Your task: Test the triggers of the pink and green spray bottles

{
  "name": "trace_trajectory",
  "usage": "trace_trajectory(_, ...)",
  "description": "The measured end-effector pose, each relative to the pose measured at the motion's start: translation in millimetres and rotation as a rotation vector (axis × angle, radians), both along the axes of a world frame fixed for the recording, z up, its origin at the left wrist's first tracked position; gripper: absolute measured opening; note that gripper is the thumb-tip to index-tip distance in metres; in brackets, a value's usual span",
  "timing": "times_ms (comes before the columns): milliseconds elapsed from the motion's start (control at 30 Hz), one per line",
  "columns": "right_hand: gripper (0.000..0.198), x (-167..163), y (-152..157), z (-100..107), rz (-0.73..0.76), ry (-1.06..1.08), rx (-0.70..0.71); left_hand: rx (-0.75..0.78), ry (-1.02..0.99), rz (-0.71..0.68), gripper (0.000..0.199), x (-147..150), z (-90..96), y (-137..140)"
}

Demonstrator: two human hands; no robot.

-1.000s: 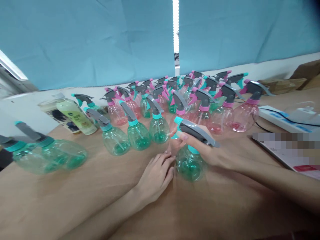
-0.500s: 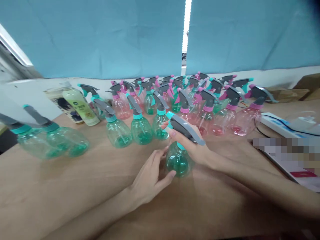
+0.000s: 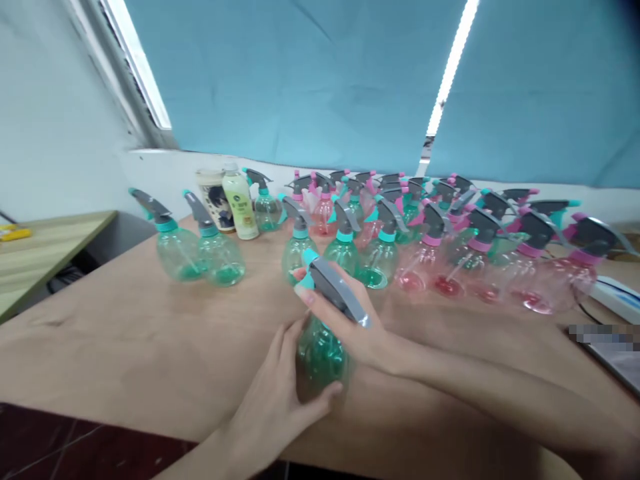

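A green spray bottle (image 3: 323, 363) with a grey and turquoise trigger head stands before me, some green liquid low in its clear body. My right hand (image 3: 350, 320) wraps round its neck just under the head, fingertips near the turquoise trigger. Round the lower left of the body curves my left hand (image 3: 280, 387), its thumb in front of the base and its fingers partly hidden behind the bottle. Right behind my right hand stand similar green spray bottles, such as one with a turquoise collar (image 3: 380, 260).
Pink spray bottles (image 3: 480, 267) and green ones crowd the table's back and right. Two green spray bottles (image 3: 220, 260) stand at left, near a patterned cup (image 3: 217, 200) and a pale green bottle (image 3: 243, 207). A power strip (image 3: 617, 300) lies at far right. The table's front edge shows.
My view has turned left. Both hands and the held spray bottle have shifted left and nearer to me relative to the row behind. The grip of both hands looks much the same.
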State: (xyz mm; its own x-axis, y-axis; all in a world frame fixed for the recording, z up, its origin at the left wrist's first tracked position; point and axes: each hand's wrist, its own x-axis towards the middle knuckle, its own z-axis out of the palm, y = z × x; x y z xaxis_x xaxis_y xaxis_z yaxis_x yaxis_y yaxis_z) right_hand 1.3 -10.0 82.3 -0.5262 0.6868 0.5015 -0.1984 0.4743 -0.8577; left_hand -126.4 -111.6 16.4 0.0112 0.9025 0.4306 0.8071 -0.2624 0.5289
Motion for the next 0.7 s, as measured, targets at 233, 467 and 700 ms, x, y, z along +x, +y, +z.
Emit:
trace_trajectory(233,0.029,-59,-25,4,0.058,-0.052,0.099,0.179,0.002,0.152,0.075,-35,6.6,-16)
trace_trajectory(467,0.066,-56,9,21,0.067,-0.368,0.531,0.204,0.128,0.243,0.059,-83,18.5,1)
trace_trajectory(700,0.019,-33,57,57,-0.356,-0.312,0.843,0.306,0.339,0.342,0.060,-118,28.4,52)
